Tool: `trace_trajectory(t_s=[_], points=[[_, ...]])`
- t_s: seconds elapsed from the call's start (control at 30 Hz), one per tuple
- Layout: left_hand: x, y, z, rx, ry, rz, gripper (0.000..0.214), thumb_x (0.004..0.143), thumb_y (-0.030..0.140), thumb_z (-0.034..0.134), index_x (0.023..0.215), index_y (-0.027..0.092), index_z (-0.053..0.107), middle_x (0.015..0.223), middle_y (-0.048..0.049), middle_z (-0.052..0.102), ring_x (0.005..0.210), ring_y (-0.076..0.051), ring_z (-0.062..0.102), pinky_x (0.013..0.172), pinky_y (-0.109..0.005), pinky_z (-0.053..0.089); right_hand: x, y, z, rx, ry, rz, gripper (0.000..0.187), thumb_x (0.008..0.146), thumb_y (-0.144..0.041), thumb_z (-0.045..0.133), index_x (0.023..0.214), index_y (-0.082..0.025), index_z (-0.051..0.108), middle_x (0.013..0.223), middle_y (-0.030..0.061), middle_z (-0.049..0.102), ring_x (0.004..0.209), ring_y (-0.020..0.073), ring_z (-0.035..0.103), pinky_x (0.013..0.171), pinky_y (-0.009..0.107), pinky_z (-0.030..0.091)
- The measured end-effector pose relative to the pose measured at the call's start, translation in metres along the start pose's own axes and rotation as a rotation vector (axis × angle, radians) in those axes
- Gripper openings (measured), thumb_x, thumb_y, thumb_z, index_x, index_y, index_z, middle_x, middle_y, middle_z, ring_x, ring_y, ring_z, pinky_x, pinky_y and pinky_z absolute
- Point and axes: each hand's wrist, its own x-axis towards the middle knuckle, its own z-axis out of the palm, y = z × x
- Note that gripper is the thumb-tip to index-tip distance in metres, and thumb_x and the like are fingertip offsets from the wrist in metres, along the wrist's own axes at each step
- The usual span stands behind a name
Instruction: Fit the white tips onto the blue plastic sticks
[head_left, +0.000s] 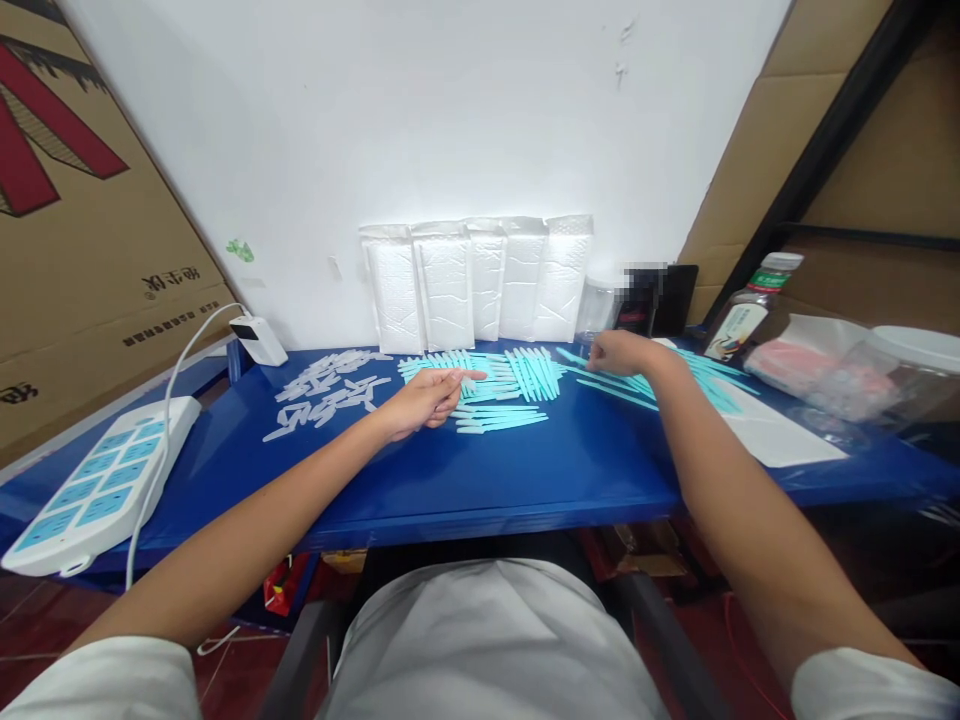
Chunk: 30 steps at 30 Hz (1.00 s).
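Teal strips [525,375] are spread in rows on the blue table [525,470]. The left hand [424,397] is laid on them, index finger stretched out, nothing held. The right hand [619,352] is curled over looser strips; a grip cannot be told. Blurred pinkish contents are seen in the clear tub [889,385] at the right.

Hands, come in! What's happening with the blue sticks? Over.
Left hand, finger out, on middle teal sticks. Right hand touching right-hand sticks, grip unclear. White pieces lie leftward, out of the way.
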Motion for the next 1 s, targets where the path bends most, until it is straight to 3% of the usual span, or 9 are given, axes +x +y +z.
trace_trajectory(t_s=[0.1,0.13,0.2,0.27,0.33,0.83,1.0], points=[[0.002,-0.002,-0.001,-0.004,0.037,0.025,0.066,0.097,0.06,0.06,0.14,0.01,0.059,0.059,0.009,0.033,0.048,-0.007,0.02,0.044,-0.021,0.021,-0.013,-0.019,-0.007,0.28,0.223,-0.171,0.015,0.097,-0.029,0.06,0.095,-0.016,0.067,0.094,0.0136,0.076,0.086,0.0237,0.07,0.077,0.034,0.051],[0.003,-0.003,-0.001,-0.014,0.056,0.041,0.067,0.097,0.06,0.061,0.142,0.01,0.058,0.059,0.0092,0.033,0.048,-0.007,0.021,0.044,-0.02,0.021,-0.019,-0.029,-0.008,0.444,0.22,-0.286,0.016,0.099,-0.031,0.058,0.099,-0.016,0.065,0.093,0.0125,0.076,0.085,0.0218,0.07,0.077,0.032,0.051],[0.004,-0.004,-0.002,-0.047,0.097,0.077,0.07,0.096,0.059,0.062,0.146,0.011,0.054,0.059,0.0095,0.033,0.047,-0.007,0.021,0.043,-0.02,0.02,-0.029,-0.049,-0.009,0.672,0.077,-0.486,0.024,0.098,-0.041,0.062,0.099,-0.017,0.064,0.086,0.0103,0.075,0.079,0.0196,0.069,0.074,0.031,0.053],[0.005,-0.006,-0.004,-0.086,0.122,0.106,0.072,0.096,0.059,0.062,0.15,0.012,0.051,0.059,0.0098,0.033,0.047,-0.007,0.021,0.043,-0.019,0.02,-0.036,-0.067,-0.006,0.766,-0.003,-0.596,0.034,0.094,-0.05,0.066,0.097,-0.016,0.064,0.078,0.0074,0.071,0.068,0.017,0.065,0.064,0.028,0.051],[0.006,-0.006,-0.005,-0.109,0.123,0.119,0.073,0.096,0.058,0.062,0.151,0.012,0.05,0.059,0.0098,0.033,0.046,-0.007,0.022,0.042,-0.018,0.02,-0.038,-0.079,-0.001,0.805,-0.005,-0.649,0.04,0.09,-0.055,0.069,0.095,-0.016,0.065,0.075,0.0053,0.069,0.062,0.0146,0.061,0.059,0.027,0.049],[0.005,-0.006,-0.004,-0.149,0.069,0.128,0.072,0.099,0.057,0.059,0.157,0.017,0.045,0.059,0.0092,0.033,0.046,-0.008,0.02,0.041,-0.018,0.019,-0.035,-0.085,0.007,0.815,0.006,-0.664,0.04,0.089,-0.055,0.071,0.094,-0.015,0.067,0.077,0.0054,0.071,0.059,0.0121,0.057,0.056,0.026,0.048],[0.005,-0.004,0.003,-0.142,0.063,0.108,0.072,0.098,0.058,0.059,0.157,0.018,0.045,0.059,0.0096,0.032,0.045,-0.007,0.019,0.04,-0.017,0.018,-0.042,-0.099,0.009,0.814,-0.006,-0.677,0.04,0.088,-0.055,0.07,0.093,-0.015,0.067,0.076,0.0062,0.071,0.063,0.0138,0.06,0.057,0.026,0.047]])
